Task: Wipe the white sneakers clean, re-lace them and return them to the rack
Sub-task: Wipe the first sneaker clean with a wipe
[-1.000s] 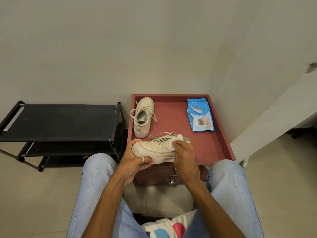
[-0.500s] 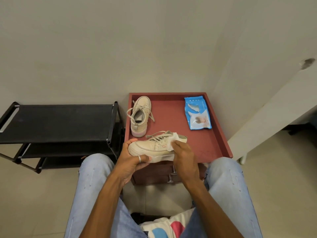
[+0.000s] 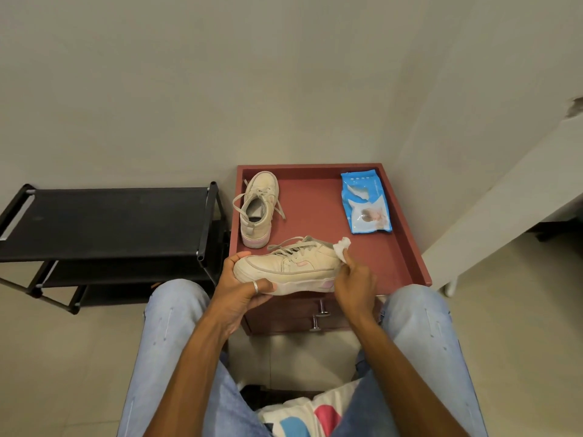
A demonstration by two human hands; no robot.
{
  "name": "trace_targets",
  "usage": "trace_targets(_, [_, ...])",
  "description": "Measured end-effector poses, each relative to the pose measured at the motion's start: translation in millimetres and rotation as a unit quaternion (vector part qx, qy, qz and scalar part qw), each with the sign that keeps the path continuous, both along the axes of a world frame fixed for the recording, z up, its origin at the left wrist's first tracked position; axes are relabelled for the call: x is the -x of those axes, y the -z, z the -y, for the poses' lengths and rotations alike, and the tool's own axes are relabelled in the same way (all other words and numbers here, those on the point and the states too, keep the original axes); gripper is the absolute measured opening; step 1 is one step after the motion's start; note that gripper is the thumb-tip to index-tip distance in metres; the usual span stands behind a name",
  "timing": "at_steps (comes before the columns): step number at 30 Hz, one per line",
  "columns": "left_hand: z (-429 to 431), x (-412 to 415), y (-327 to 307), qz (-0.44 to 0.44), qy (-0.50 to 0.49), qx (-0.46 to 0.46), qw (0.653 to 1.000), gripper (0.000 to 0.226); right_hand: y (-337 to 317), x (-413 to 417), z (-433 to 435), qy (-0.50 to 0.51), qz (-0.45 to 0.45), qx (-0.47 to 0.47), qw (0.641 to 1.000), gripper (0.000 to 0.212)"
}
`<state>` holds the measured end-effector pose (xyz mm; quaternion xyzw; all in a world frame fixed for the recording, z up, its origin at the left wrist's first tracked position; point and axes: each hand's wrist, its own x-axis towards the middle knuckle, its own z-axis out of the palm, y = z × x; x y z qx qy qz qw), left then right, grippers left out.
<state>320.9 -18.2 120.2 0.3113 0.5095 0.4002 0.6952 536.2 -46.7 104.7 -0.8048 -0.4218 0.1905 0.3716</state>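
Left grip (image 3: 243,288) cups the toe of the sneaker (image 3: 290,266) at frame centre, over the near edge of the red desk (image 3: 407,260); right grip (image 3: 355,279) pinches the wipe (image 3: 342,246), now slid from the laces to the heel.

Your 2 sneakers read more cream than white. The nearer sneaker (image 3: 290,269) has a pale pink patch on the side, another at the heel, and greyish-beige laces. The far sneaker (image 3: 258,209) has a pink heel sole too. The wipe (image 3: 342,247) is plain white and the wipes pack (image 3: 367,203) bright blue with white print. The cabinet (image 3: 407,247) is brick red, the rack (image 3: 104,222) flat black, your jeans (image 3: 170,342) light-wash blue, the ring (image 3: 256,287) silver, and the shirt (image 3: 303,417) white with blue and pink shapes.
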Motion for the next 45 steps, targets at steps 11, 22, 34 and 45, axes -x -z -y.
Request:
trace_targets(11, [-5,2,2,-0.011,0.008,0.000,1.000,0.072,13,-23,-28,0.010,-0.146,0.046,0.988,0.042])
trace_targets(22, [-5,-2,3,0.001,-0.029,0.006,1.000,0.086,-4,77,16,-0.232,0.128,-0.086,0.960,0.050])
trace_targets(34, [-6,-2,5,0.031,-0.042,0.027,0.998,0.071,12,-3,3,-0.142,0.163,-0.022,0.976,0.040])
trace_targets(45, [-4,-3,2,0.023,-0.041,0.017,0.999,0.069,15,8,7,-0.185,0.151,-0.033,0.971,0.046])
